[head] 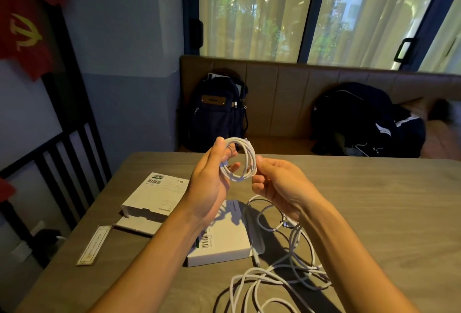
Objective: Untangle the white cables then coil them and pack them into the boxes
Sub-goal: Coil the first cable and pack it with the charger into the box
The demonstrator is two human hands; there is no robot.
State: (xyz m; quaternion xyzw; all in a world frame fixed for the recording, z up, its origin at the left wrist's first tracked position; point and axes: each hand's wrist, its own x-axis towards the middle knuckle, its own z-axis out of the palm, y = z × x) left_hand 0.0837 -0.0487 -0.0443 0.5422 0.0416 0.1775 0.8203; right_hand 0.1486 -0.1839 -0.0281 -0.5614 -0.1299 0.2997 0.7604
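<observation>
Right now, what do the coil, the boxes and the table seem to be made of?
Coil: white, matte, bends freely, probably rubbery plastic jacket, though braid can't be ruled out.
Boxes: white printed cardboard, judging by folded edges and barcodes.
Table: grey-brown, faint grain, matte; looks like wood or laminate.

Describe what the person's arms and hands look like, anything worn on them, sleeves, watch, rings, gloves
Both forearms are bare right down to the bottom edge of the picture, with no sleeves in view. The left hand and the right hand are ungloved. No watch, bracelet or band shows on either wrist, and no rings show on the fingers that can be seen. No markings or tattoos are visible, though the light is dim.
</observation>
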